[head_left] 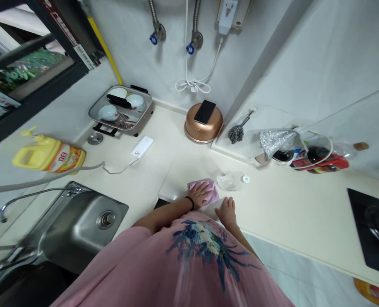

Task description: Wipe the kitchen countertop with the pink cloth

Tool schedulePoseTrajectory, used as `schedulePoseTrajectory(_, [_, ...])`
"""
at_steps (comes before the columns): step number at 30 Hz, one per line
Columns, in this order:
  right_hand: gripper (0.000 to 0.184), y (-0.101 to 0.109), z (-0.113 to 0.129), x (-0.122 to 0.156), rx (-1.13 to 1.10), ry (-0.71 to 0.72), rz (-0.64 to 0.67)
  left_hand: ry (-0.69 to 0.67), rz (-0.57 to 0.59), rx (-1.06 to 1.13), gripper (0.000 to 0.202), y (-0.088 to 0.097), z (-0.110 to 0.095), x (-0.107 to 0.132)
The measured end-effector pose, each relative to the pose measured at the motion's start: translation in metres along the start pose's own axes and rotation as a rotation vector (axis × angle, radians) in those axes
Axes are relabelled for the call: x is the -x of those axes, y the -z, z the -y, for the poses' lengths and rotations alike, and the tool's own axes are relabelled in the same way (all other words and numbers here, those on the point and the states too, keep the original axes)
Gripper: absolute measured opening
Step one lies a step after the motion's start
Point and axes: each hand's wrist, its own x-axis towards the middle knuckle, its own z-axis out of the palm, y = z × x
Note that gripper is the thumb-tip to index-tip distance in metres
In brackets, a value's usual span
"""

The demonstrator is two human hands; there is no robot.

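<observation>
My left hand (200,195), with a dark band at its wrist, lies flat with fingers spread on a crumpled pink cloth (214,195). Cloth and hand rest on the pale countertop near its front edge, over a whitish surface that my arm and shirt partly hide. To the right, my right hand (227,212) is open, thumb apart from the fingers, touching the whitish surface's end or the counter beside it; which one I cannot tell. Just beyond both hands, a clear plastic bottle (230,182) with a white cap lies on its side.
Left are a steel sink (77,226), a yellow jug (45,155) and a white device (142,147) on a cable. Behind stand a pan of bowls (135,121) and an upturned copper-coloured pot (194,131) bearing a phone (205,111). Bottles (317,160) and a stove (375,217) are right.
</observation>
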Motion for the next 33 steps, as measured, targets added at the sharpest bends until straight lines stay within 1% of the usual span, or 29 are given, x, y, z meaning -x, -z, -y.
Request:
schedulePoseTrajectory(1, [0.089,0.0,-0.002,0.001,-0.007,0.005,0.003,0.007,-0.008,0.009,0.061,0.004,0.003,-0.001])
schedulePoseTrajectory(2, [0.089,0.001,-0.004,0.002,-0.021,0.012,0.003,0.057,-0.022,0.019,0.06,0.01,0.009,-0.001])
schedulePoseTrajectory(3, [0.089,0.001,-0.006,0.003,-0.039,0.02,-0.002,0.158,-0.038,0.027,0.058,0.019,0.019,0.001])
schedulePoseTrajectory(6, [0.087,-0.001,-0.01,0.006,-0.081,0.033,-0.015,0.595,-0.087,0.009,0.052,0.057,0.058,0.009])
schedulePoseTrajectory(7, [0.086,-0.001,-0.01,0.007,-0.086,0.03,-0.018,0.714,-0.1,-0.007,0.05,0.071,0.073,0.012])
schedulePoseTrajectory(8, [0.086,-0.002,-0.011,0.007,-0.087,0.029,-0.021,0.801,-0.114,-0.023,0.049,0.084,0.087,0.015])
schedulePoseTrajectory(9, [0.086,-0.003,-0.011,0.008,-0.087,0.032,-0.025,0.856,-0.129,-0.036,0.048,0.096,0.1,0.018])
schedulePoseTrajectory(11, [0.087,-0.004,-0.011,0.008,-0.086,0.055,-0.038,0.923,-0.161,-0.053,0.046,0.116,0.121,0.022])
schedulePoseTrajectory(14, [0.088,-0.003,-0.011,0.007,-0.057,0.074,-0.042,0.987,-0.203,-0.062,0.043,0.132,0.138,0.019])
schedulePoseTrajectory(16, [0.087,-0.002,-0.011,0.006,-0.015,0.079,-0.019,0.987,-0.219,-0.054,0.044,0.135,0.14,0.008])
schedulePoseTrajectory(18, [0.087,-0.001,-0.011,0.005,0.025,0.089,0.006,0.951,-0.224,-0.034,0.044,0.133,0.137,-0.01])
schedulePoseTrajectory(20, [0.088,0.0,-0.011,0.004,0.048,0.087,0.012,0.888,-0.221,-0.011,0.044,0.128,0.127,-0.031])
schedulePoseTrajectory(22, [0.089,-0.002,-0.011,0.004,0.046,0.076,-0.002,0.808,-0.213,0.01,0.044,0.118,0.11,-0.053])
schedulePoseTrajectory(24, [0.091,-0.004,-0.013,0.003,0.023,0.07,-0.021,0.721,-0.195,0.03,0.046,0.099,0.085,-0.074])
schedulePoseTrajectory(26, [0.092,-0.007,-0.015,0.002,-0.008,0.076,-0.031,0.615,-0.16,0.051,0.047,0.073,0.056,-0.091])
schedulePoseTrajectory(27, [0.092,-0.007,-0.016,0.002,-0.021,0.08,-0.03,0.532,-0.132,0.061,0.05,0.058,0.042,-0.097])
schedulePoseTrajectory(28, [0.092,-0.008,-0.016,0.002,-0.029,0.082,-0.027,0.388,-0.099,0.059,0.054,0.044,0.031,-0.101])
schedulePoseTrajectory(29, [0.091,-0.008,-0.016,0.002,-0.033,0.084,-0.021,0.29,-0.072,0.052,0.056,0.032,0.023,-0.104])
schedulePoseTrajectory(30, [0.091,-0.007,-0.016,0.002,-0.034,0.081,-0.014,0.205,-0.048,0.046,0.059,0.023,0.02,-0.106])
schedulePoseTrajectory(31, [0.09,-0.007,-0.015,0.003,-0.031,0.075,-0.008,0.152,-0.033,0.041,0.06,0.019,0.021,-0.107])
schedulePoseTrajectory(32, [0.09,-0.006,-0.014,0.003,-0.028,0.066,-0.004,0.142,-0.031,0.041,0.06,0.02,0.027,-0.107])
schedulePoseTrajectory(33, [0.09,-0.005,-0.012,0.003,-0.025,0.056,-0.001,0.167,-0.044,0.048,0.06,0.027,0.038,-0.106])
